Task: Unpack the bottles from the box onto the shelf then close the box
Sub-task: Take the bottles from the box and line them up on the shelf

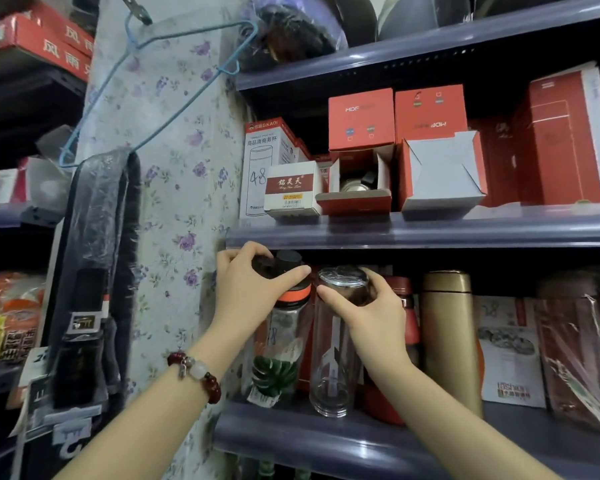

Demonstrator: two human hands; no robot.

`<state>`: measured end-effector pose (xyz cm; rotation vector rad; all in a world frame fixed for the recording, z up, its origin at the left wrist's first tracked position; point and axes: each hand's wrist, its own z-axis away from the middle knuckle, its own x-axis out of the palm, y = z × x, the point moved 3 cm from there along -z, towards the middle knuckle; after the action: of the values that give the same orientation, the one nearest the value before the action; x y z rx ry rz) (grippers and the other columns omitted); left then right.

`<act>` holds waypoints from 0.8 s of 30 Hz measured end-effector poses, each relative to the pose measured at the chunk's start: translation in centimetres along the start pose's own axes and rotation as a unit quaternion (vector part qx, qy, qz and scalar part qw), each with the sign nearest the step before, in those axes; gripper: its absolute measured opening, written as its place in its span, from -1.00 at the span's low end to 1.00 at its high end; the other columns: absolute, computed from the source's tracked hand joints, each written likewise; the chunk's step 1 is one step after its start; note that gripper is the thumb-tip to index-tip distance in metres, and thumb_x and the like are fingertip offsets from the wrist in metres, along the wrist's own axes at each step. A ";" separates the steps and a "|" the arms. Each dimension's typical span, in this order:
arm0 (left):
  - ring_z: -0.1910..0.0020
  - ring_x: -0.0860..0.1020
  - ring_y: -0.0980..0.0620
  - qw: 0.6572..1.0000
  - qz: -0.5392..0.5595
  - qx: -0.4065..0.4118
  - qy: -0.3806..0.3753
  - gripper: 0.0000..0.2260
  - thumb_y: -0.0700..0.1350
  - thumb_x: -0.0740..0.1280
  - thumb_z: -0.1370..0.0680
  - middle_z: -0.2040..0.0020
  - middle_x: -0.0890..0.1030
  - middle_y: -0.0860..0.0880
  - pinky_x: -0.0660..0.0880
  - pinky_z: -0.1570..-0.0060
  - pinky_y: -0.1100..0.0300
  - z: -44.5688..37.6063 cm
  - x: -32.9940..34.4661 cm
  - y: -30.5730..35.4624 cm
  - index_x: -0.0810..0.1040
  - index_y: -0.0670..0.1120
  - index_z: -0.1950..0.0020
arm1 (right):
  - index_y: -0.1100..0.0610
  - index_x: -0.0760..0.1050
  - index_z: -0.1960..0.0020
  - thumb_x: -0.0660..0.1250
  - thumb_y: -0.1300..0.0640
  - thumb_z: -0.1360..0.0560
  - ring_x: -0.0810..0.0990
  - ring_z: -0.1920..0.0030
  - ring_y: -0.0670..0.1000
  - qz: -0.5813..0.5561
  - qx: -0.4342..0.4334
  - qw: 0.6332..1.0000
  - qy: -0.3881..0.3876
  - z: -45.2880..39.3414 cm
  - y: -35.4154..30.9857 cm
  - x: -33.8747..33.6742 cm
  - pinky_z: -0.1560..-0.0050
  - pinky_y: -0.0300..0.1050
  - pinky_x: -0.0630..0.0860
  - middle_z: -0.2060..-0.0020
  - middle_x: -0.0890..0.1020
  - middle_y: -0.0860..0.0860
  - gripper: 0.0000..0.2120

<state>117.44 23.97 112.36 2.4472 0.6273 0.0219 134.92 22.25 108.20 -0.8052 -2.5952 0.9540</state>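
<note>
Orange-collared bottle (284, 327): upright on the lower shelf (326, 434) at its left end, long axis vertical, black cap pointing up; leaf print low on its clear body.
Clear glass bottle (333, 344): upright just right of the first bottle, long axis vertical, clear lid up, base on the shelf near the front edge.
Left hand (250, 289): fingers curled over the black cap of the orange-collared bottle, thumb reaching toward the glass bottle; beaded bracelet (196, 372) on the wrist.
Right hand (364, 306): fingers and thumb wrapped round the top of the clear glass bottle, gripping it.
Bottle count: 2 in the hands; 1 gold flask (449, 337) upright to their right; 1 red-capped bottle (404, 289) partly hidden behind the right hand.
Upper shelf (413, 232): 2 closed red MDF boxes (395, 116) stacked over 2 opened red boxes (406, 178) lying on their sides; 1 white box marked 48 (260, 168).
Left of shelving: flowered covering (174, 168), 1 blue wire hanger (146, 91).
</note>
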 end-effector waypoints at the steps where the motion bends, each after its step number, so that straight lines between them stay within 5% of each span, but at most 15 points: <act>1: -0.04 0.40 0.13 1.000 0.008 -0.002 0.003 -0.55 0.20 0.52 -0.26 -0.12 0.40 0.02 0.27 0.14 0.43 0.0 0.0 -0.3 0.48 0.02 0.00 | -0.07 0.44 -0.29 0.47 -0.43 -0.07 0.52 -0.25 -0.01 0.003 -0.001 1.000 -0.001 -0.1 0.1 0.2 -0.27 0.08 0.48 -0.15 0.62 -0.12 -0.13; 7: -0.27 0.38 0.16 0.990 0.117 -0.008 -0.072 -0.17 0.04 0.58 -0.27 -0.25 0.39 0.17 0.30 -0.21 0.23 0.5 -0.4 -2.6 0.22 0.07 -0.43 | -0.02 0.45 -0.30 0.50 -0.35 -0.12 0.54 -0.23 -0.05 -0.001 0.004 1.000 -0.003 -0.3 0.1 0.3 -0.28 0.04 0.47 -0.14 0.62 -0.11 -0.16; 13: -0.38 0.25 0.32 0.972 0.166 -0.015 -0.167 0.00 -0.07 0.60 -0.26 -0.43 0.23 0.28 0.19 -0.34 0.31 1.9 0.0 -5.1 0.03 0.24 -0.50 | 0.03 0.37 -0.38 0.51 -0.14 -0.30 0.48 -0.17 -0.13 -0.011 0.003 1.000 -0.022 -0.1 -0.6 -0.2 -0.15 -0.23 0.36 -0.12 0.55 -0.14 -0.28; 15: -0.27 0.28 0.45 0.969 0.162 -0.033 -0.184 -0.14 -0.10 0.56 -0.32 -0.31 0.27 0.37 0.22 -0.22 0.48 2.3 0.2 -5.2 0.11 0.20 -0.45 | 0.02 0.29 -0.43 0.49 -0.13 -0.34 0.46 -0.17 -0.13 -0.016 0.011 0.999 -0.045 0.1 -0.6 0.0 -0.12 -0.25 0.32 -0.12 0.52 -0.14 -0.26; 18: -0.19 0.50 0.24 0.968 0.138 -0.065 -0.199 -0.41 0.05 0.55 -0.29 -0.18 0.53 0.23 0.40 -0.14 0.30 2.4 0.6 -6.2 0.41 0.13 -0.27 | 0.00 0.16 -0.48 0.50 -0.06 -0.36 0.46 -0.18 -0.13 0.000 0.012 0.997 -0.078 0.5 -0.3 0.3 -0.12 -0.26 0.32 -0.19 0.51 -0.12 -0.19; 20: -0.05 0.53 0.32 0.971 0.135 -0.069 -0.182 -0.59 0.05 0.51 -0.35 -0.05 0.59 0.23 0.44 -0.06 0.28 2.5 0.6 -6.5 0.47 0.18 -0.14 | 0.01 0.18 -0.46 0.51 -0.02 -0.35 0.51 -0.10 -0.19 0.014 0.019 0.996 -0.088 0.9 0.0 0.2 -0.06 -0.35 0.35 -0.21 0.53 -0.11 -0.20; 24: -0.17 0.56 0.15 0.978 0.131 -0.084 -0.137 -0.31 0.33 0.50 -0.17 -0.14 0.63 0.16 0.47 -0.26 0.03 2.2 0.6 -6.5 0.51 0.11 -0.23 | 0.01 0.33 -0.30 0.54 0.01 -0.32 0.57 -0.06 -0.20 0.037 0.014 0.996 -0.079 1.6 0.4 0.1 0.17 -0.54 0.38 -0.05 0.58 -0.17 -0.37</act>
<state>115.50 27.57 106.80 2.2963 0.1721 -0.1477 134.35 21.74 106.73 -0.8548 -2.6944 1.1156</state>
